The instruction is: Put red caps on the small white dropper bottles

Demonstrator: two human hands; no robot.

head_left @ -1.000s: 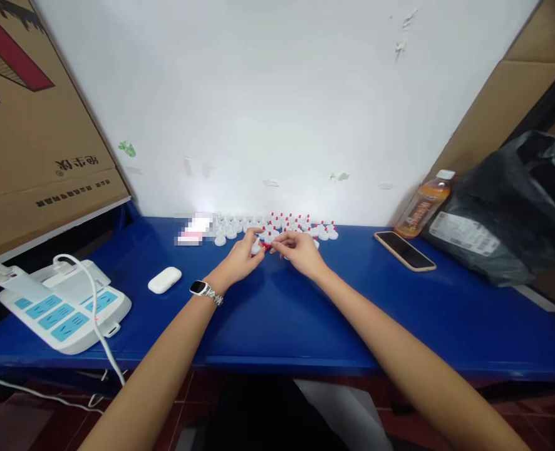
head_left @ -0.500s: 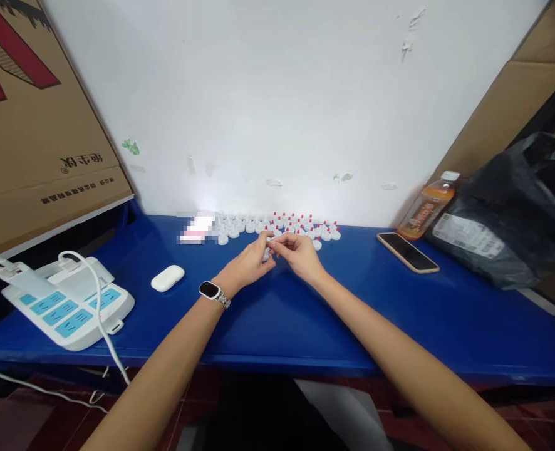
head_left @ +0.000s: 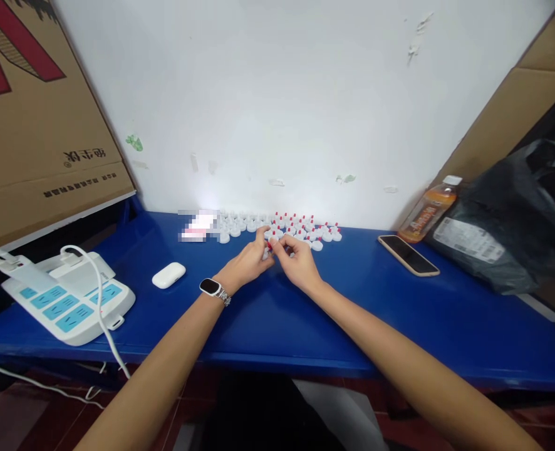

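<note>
cap [head_left: 269, 245], small and white with a red tip, sits pinched between the fingers of the left hand [head_left: 248, 263] and right hand [head_left: 296, 262], both closed on it at 12 o'clock on the blue worktop [head_left: 352, 313], close to the rows of caps [head_left: 287, 227] (within easy reach). half a second ago the hands met slightly farther right; earbud case [head_left: 168, 275] at 9 o'clock lies unmoved.

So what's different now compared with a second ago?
Little has changed. Both hands, left hand and right hand, have stayed pressed together over one small white piece with a red tip, their fingers shifting slightly. The rows of caps, earbud case, phone and bottle lie as before; only the camera view drifted.
</note>
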